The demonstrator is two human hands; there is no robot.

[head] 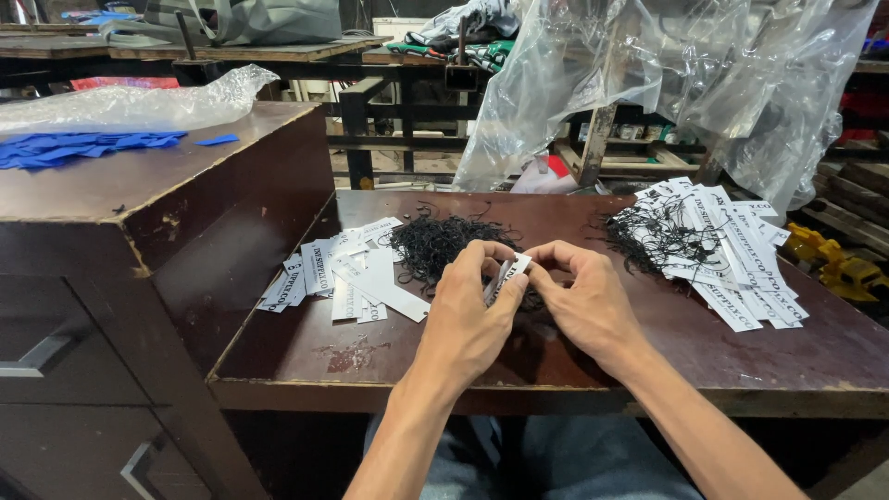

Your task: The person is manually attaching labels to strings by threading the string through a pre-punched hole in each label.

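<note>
Pinching tag (505, 275), hands (532, 306) mid-table (556, 370).

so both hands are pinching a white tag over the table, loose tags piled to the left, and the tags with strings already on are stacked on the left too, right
Not quite. The head view shows the left hand and right hand pinching a white tag, with loose tags on the left, but the strung tags lie on the right of the table.

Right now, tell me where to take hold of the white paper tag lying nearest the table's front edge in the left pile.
Pinch the long white paper tag at its free lower-right end, coming from the front right. It lies flat and juts out of the left pile of white tags onto the bare brown wooden table, so that end is likely easiest to lift.
</note>
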